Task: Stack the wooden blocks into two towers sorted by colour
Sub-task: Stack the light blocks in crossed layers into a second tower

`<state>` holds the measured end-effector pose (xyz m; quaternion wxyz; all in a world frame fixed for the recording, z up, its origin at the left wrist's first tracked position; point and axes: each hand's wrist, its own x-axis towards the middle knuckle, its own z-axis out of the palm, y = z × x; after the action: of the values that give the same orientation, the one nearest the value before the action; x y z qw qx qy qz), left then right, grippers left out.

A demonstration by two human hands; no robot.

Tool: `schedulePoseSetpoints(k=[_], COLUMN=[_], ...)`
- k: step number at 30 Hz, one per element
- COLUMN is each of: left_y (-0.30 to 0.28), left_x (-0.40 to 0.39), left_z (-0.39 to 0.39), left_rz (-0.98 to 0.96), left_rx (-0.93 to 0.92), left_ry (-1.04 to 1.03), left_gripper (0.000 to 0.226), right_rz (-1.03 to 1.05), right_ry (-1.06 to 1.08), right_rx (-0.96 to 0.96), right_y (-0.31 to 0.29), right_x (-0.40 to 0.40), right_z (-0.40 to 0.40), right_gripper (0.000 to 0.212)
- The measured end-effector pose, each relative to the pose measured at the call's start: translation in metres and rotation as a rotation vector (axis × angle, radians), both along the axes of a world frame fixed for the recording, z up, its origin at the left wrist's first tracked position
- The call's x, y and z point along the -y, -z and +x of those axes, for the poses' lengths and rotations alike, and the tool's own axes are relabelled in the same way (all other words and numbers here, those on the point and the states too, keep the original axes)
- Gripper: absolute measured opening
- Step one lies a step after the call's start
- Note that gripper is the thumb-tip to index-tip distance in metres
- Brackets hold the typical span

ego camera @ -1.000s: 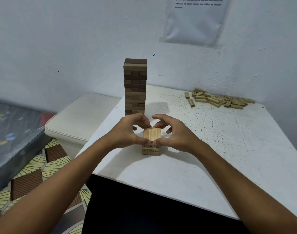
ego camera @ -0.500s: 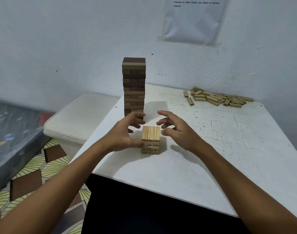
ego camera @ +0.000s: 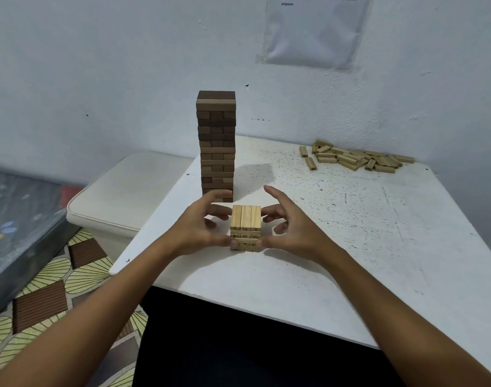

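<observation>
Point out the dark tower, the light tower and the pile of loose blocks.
dark tower (ego camera: 217, 143): head view, middle of its front face.
light tower (ego camera: 245, 217): head view, top layer's middle block.
pile of loose blocks (ego camera: 356, 159): head view, centre of the heap.

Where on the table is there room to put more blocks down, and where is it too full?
The white table is bare on its right side, between the right hand and the loose pale blocks. The near strip by the table's edge is bare too. It is crowded where both hands flank the light tower, with the left hand close before the dark tower.
</observation>
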<state>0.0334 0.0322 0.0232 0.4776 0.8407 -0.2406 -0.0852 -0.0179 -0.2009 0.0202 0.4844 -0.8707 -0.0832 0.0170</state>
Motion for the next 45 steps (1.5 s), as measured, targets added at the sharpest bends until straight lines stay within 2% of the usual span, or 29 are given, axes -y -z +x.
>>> schedulePoseSetpoints(k=[11,23,45], left_y=[0.0025,0.0009,0.0004], left_x=[0.0011,0.0011,-0.0008], left_z=[0.0012,0.0045,0.0031], left_rz=[0.005,0.045,-0.011], left_rx=[0.031,0.018,0.029], left_ry=[-0.024,-0.005,0.024], left_gripper=[0.086,0.087,0.091], right_rz=[0.009,-0.018,-0.023], right_ry=[0.034,0.032,0.041], right_rx=[0.036,0.061,0.078], right_y=[0.0025,0.0020,0.0045], right_x=[-0.0016,-0.0003,-0.0004], right_z=[0.0012,0.0021,0.0012], right_gripper=[0.104,0.102,0.099])
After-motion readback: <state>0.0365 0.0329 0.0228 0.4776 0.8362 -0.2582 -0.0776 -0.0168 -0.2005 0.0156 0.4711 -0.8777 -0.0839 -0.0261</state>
